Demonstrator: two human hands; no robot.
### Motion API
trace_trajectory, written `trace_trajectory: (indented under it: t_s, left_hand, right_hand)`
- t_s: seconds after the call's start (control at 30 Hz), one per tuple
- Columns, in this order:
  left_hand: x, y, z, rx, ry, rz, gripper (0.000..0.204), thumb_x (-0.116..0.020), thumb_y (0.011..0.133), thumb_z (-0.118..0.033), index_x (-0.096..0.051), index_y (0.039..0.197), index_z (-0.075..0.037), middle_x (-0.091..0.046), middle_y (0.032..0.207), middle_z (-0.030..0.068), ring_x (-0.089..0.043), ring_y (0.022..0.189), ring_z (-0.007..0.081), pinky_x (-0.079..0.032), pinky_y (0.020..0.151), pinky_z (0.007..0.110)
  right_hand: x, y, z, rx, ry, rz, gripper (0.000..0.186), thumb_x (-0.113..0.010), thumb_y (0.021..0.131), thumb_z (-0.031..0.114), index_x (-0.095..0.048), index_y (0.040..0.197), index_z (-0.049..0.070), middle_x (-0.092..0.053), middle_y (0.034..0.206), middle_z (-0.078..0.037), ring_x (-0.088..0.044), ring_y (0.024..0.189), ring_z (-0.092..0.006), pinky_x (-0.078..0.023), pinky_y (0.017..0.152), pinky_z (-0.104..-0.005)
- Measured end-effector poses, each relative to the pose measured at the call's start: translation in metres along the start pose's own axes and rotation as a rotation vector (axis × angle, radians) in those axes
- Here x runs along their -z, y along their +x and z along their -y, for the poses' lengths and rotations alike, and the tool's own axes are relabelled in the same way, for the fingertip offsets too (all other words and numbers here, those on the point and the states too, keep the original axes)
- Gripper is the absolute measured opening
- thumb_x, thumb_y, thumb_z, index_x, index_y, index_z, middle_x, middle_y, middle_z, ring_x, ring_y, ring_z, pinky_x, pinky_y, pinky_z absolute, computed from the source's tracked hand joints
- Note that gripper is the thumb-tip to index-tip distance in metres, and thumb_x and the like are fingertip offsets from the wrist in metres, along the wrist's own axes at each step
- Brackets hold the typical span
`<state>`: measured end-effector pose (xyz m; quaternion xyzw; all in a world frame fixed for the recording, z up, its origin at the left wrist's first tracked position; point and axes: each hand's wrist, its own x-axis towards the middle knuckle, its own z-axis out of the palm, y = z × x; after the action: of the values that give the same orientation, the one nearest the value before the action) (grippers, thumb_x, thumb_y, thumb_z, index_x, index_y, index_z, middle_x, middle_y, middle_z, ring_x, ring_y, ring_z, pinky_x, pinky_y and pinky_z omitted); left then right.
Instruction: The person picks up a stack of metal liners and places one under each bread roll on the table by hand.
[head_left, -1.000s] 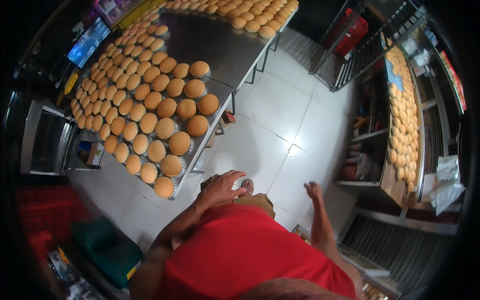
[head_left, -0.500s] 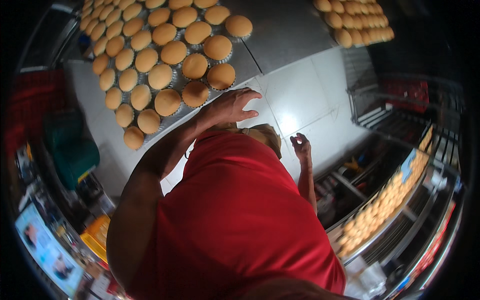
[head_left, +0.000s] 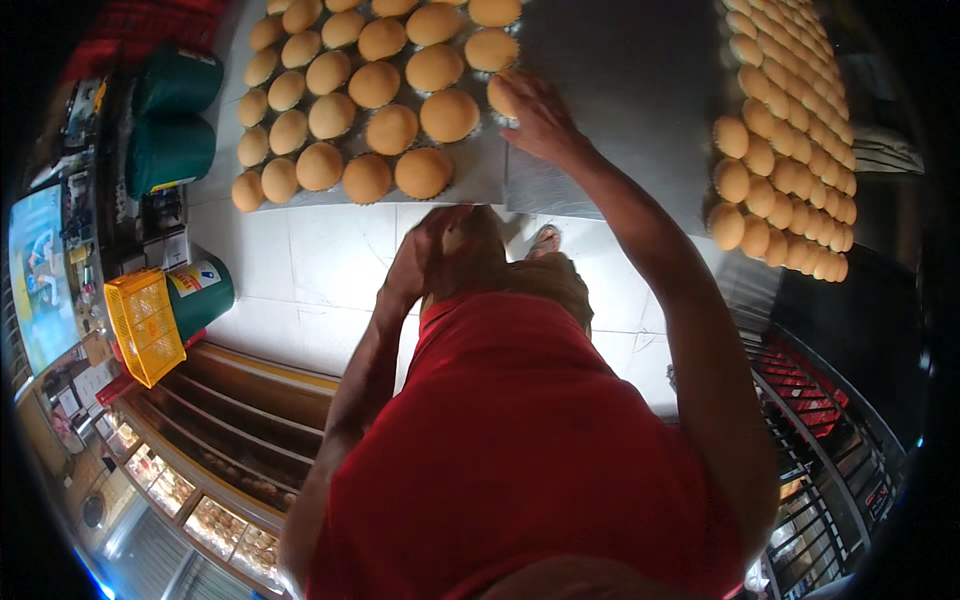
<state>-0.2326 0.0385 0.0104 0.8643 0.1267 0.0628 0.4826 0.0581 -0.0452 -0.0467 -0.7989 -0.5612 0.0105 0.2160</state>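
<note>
The person's right hand [head_left: 540, 118] is lying over the right side of a round golden cake [head_left: 503, 95], its fingers spreading forward and bending slightly; whether they are gripping the cake cannot be told. That cake is sitting on the metal table [head_left: 620, 90], at the right edge of a group of similar cakes [head_left: 375, 85]. A second group [head_left: 785, 165] is standing in close rows further right, well apart from the first.

The left hand [head_left: 425, 250] is hanging low beside the table's near edge, in front of the brown trousers [head_left: 475, 240]. Its fingers are curling partly out of sight, so what they are holding, if anything, cannot be told.

To the left, a yellow crate [head_left: 147, 325] is standing beside a green bucket [head_left: 205, 300].
</note>
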Motion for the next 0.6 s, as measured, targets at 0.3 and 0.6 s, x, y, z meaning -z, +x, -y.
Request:
trace_trajectory:
  t_s: [0.3,0.6]
  left_hand:
    - [-0.06,0.028,-0.009,0.083,-0.031,-0.077,0.062,-0.082,0.083,-0.018,-0.053,0.137,-0.008,-0.063,0.131,0.0119,-0.065,0.108,0.0271,-0.055,0.089,0.042]
    - [-0.108,0.149,-0.046,0.092,-0.88,0.098,0.092,-0.091,0.073,-0.017,-0.038,0.148,-0.005,-0.058,0.132,0.0126,-0.058,0.12,0.025,-0.05,0.1,0.037]
  right_hand:
    - [0.009,-0.04,-0.021,-0.112,-0.153,0.361,0.079,-0.082,0.073,0.026,-0.048,0.143,0.014,-0.039,0.148,-0.018,-0.038,0.139,-0.0386,-0.041,0.104,-0.0605]
    - [0.089,-0.093,-0.035,-0.52,1.306,0.296,0.061,-0.079,0.085,0.029,-0.052,0.134,0.006,-0.056,0.123,-0.008,-0.058,0.112,-0.0213,-0.05,0.095,-0.0351]
